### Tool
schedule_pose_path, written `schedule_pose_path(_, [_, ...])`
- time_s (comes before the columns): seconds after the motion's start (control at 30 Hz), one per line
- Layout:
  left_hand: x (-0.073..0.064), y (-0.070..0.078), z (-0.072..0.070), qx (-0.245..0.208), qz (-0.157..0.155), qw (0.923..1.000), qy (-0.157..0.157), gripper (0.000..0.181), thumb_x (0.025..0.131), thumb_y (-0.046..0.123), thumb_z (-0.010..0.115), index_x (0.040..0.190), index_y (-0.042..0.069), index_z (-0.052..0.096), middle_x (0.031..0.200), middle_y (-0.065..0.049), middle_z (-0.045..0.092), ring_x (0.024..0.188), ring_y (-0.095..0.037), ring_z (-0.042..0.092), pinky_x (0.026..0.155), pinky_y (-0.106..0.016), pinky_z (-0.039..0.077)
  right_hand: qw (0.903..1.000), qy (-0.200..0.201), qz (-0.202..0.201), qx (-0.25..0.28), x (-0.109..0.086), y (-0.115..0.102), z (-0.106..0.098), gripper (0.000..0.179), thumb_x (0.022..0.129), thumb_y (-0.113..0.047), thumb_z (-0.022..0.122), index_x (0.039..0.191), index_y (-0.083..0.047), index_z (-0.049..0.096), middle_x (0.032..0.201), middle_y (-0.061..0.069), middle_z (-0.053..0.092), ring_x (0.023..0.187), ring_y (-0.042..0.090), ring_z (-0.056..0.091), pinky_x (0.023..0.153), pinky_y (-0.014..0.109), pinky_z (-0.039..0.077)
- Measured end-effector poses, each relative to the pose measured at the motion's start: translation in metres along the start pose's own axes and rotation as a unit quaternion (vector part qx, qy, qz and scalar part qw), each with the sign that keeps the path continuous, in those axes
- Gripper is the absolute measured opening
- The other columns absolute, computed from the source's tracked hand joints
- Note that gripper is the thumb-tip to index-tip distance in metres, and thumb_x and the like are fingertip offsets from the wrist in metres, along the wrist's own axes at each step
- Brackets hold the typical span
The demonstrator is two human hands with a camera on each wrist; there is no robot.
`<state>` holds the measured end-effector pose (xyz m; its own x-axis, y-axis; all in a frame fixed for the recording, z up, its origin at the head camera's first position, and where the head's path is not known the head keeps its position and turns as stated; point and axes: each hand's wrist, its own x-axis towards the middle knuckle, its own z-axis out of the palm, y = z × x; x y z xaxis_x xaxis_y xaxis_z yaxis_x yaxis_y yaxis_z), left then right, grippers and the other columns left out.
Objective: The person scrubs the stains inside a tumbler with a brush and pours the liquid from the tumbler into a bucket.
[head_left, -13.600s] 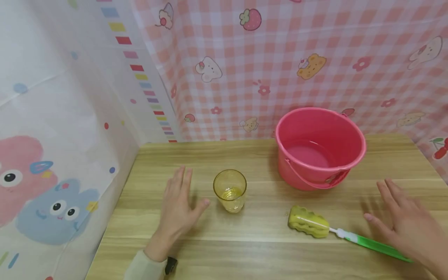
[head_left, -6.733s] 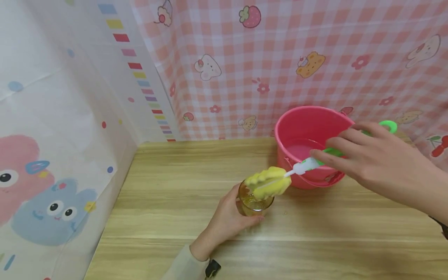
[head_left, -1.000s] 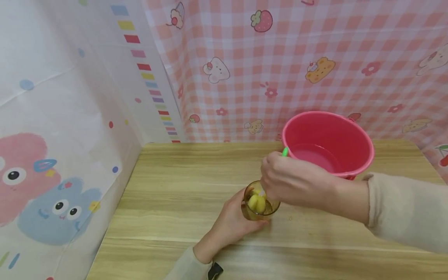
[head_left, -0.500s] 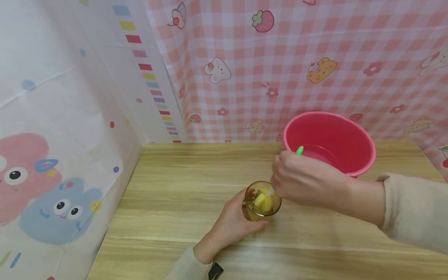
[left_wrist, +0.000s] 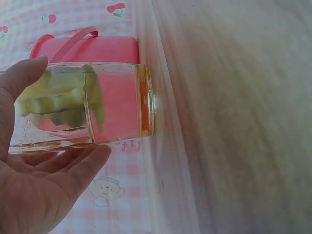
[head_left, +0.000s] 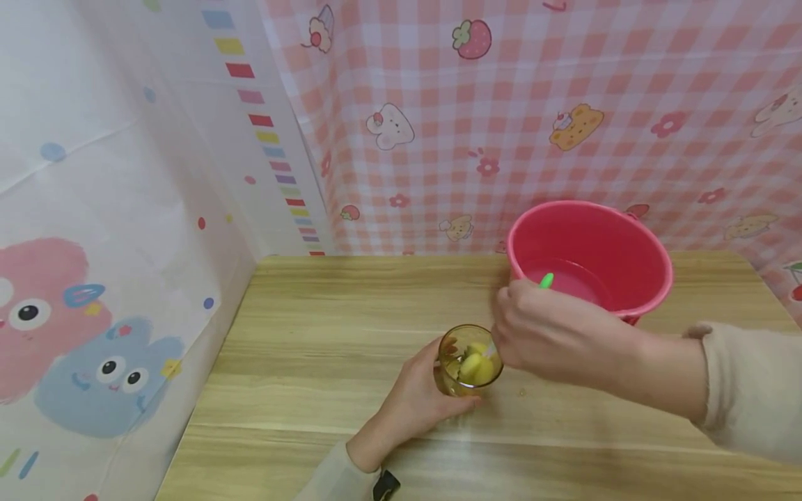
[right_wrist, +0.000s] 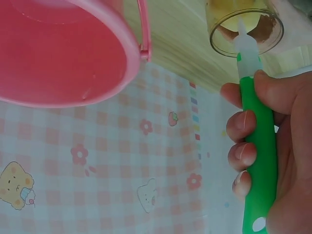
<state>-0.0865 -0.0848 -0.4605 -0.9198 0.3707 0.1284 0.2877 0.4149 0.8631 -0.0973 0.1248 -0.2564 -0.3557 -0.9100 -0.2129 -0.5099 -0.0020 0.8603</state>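
Observation:
My left hand (head_left: 416,390) holds an amber glass (head_left: 452,383) upright at the table's middle, fingers and thumb round its sides. Inside the glass is the yellow sponge head (head_left: 477,369) of a cup brush, leaning toward the right side of the rim. In the left wrist view, the ribbed sponge (left_wrist: 58,100) shows through the clear wall. My right hand (head_left: 557,334) grips the brush's green handle (right_wrist: 258,146), its fingers wrapped round it in the right wrist view. From the head view, only the green tip (head_left: 546,280) sticks out above that hand.
Behind my right hand stands a pink bucket (head_left: 664,278) with some water in it, its rim close to the hand. The wooden table (head_left: 301,320) meets a pink checked cloth (head_left: 426,174) at the back and a white printed sheet (head_left: 207,209) at left.
Earlier the brush lay on the table and both hands were off everything; now one holds the glass, the other the brush inside it. Over the last second the right hand shifts rightward, tilting the brush.

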Motion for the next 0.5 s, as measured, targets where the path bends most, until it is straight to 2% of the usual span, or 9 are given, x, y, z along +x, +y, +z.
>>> schedule_pose_path(0.23, [0.0,0.0007,0.0004,-0.005,-0.005,1.0,0.0,0.091,0.072,0.023,0.098,0.15,0.025,0.051,0.136,0.007,0.064,0.127,-0.013,0.06,0.11,-0.038,0.048,1.0,-0.007,-0.005,-0.001,-0.0015,-0.0032,-0.0056,0.022,0.079,-0.02,0.082,0.085,-0.002,0.069,0.066,0.018,0.056,0.058,0.028,0.044,0.051,0.025,0.032])
schedule_pose_path(0.4, [-0.0006,0.001,0.0006,-0.009,-0.008,0.9999,0.001,0.091,0.073,0.023,0.098,0.151,0.025,0.051,0.134,0.008,0.064,0.125,-0.014,0.06,0.107,-0.037,0.05,0.9999,0.011,-0.001,-0.003,-0.0034,-0.0055,-0.0084,0.017,0.079,-0.017,0.076,0.078,-0.005,0.065,0.06,0.012,0.049,0.057,0.021,0.039,0.052,0.024,0.031])
schedule_pose_path(0.5, [-0.0005,0.0008,0.0008,-0.007,-0.003,1.0,0.002,0.091,0.073,0.022,0.098,0.151,0.025,0.051,0.135,0.008,0.064,0.125,-0.014,0.061,0.108,-0.038,0.049,0.9997,0.023,0.0,-0.003,-0.0042,-0.0063,-0.009,0.017,0.079,-0.018,0.076,0.078,-0.006,0.064,0.06,0.011,0.048,0.057,0.021,0.039,0.053,0.024,0.032])
